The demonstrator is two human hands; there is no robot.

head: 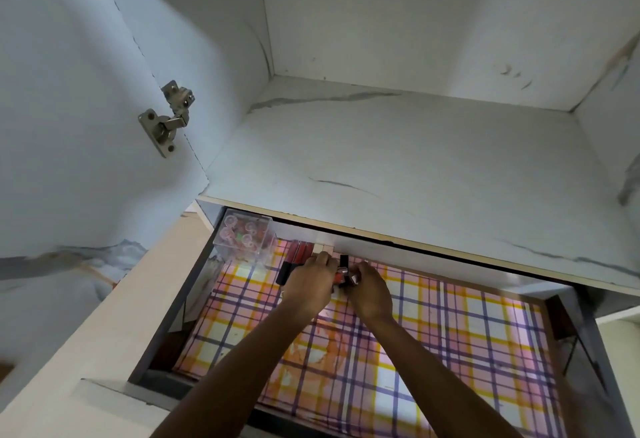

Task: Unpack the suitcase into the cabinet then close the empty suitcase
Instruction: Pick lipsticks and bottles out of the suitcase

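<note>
An open cabinet drawer [173,316] lined with pink, yellow and purple checked paper fills the lower half of the head view. Both hands reach to its far left part. My left hand [311,281] and my right hand [369,290] meet over small red and black lipstick tubes [343,273] and pinch them between the fingers. Several more red and black tubes [294,257] lie in a row just left of my left hand. The suitcase is out of view.
A clear plastic box [244,238] of small pink items stands in the drawer's far left corner. Above the drawer runs a white marble-pattern cabinet shelf [398,160]. The open cabinet door [69,126] with a metal hinge [168,119] stands at left.
</note>
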